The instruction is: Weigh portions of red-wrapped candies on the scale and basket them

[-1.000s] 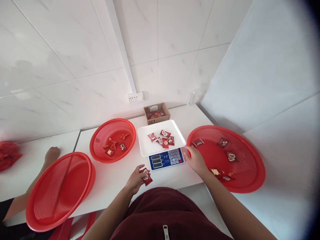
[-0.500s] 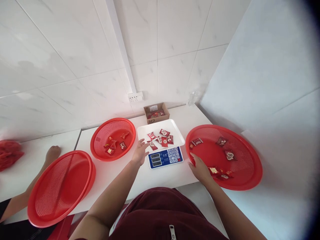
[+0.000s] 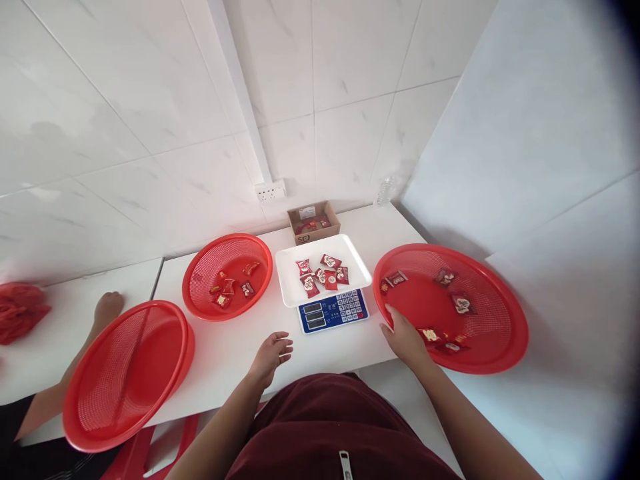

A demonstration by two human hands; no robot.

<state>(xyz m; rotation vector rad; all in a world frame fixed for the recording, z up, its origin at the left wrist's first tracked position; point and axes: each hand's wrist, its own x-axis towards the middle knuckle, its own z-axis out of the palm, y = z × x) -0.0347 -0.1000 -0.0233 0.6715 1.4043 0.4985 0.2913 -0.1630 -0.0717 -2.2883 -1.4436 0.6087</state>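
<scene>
My left hand (image 3: pixel 271 357) hovers over the table's front part, below and left of the scale, fingers loosely bent, apart and holding nothing. My right hand (image 3: pixel 404 337) grips the near-left rim of the red plastic basket (image 3: pixel 445 363) on the right, fingers over the rim. Several red-wrapped candies (image 3: pixel 463 304) lie spread inside that basket. Between my hands stands a digital scale (image 3: pixel 333 312) with a blue keypad panel. Its white tray (image 3: pixel 287 267) bears several red and white candy packets (image 3: pixel 331 261).
A red basket (image 3: pixel 197 263) with several candies stands left of the scale, and another red basket (image 3: pixel 175 373) tilts at front left. Behind the scale sit a cardboard box (image 3: pixel 320 233) and a clear bottle (image 3: pixel 385 191). Another person's hand (image 3: pixel 109 308) and red bags (image 3: pixel 21 312) are at far left.
My left hand has drawn back from the tray toward me. The packet near its fingers now lies flat on the tray. My right hand stays at the basket rim.
</scene>
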